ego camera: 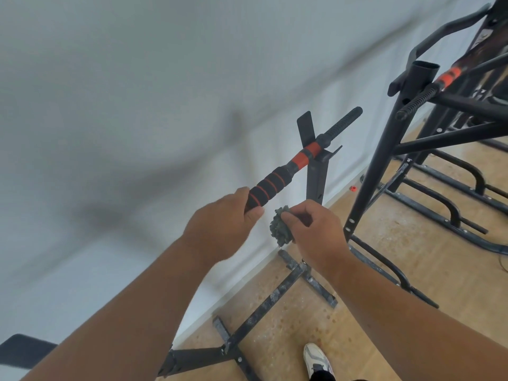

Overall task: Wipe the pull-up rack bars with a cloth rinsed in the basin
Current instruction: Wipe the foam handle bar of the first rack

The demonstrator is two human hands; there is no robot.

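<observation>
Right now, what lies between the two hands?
In the head view, only the bunched grey cloth pinched by the right hand; the left hand grips the foam-padded bar beside it.

Bar [277, 182] near end hidden inside left hand [220, 226]; wall [110, 105] motion-blurred; shoe [316, 358] cut by bottom edge.

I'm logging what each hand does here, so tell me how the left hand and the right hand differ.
The left hand wraps the black-and-orange foam grip of the bar; the right hand pinches a crumpled grey cloth. The left hand touches the rack; the right hand hangs just below the bar, its cloth apart from it. Both are bare and curled round something.
</observation>
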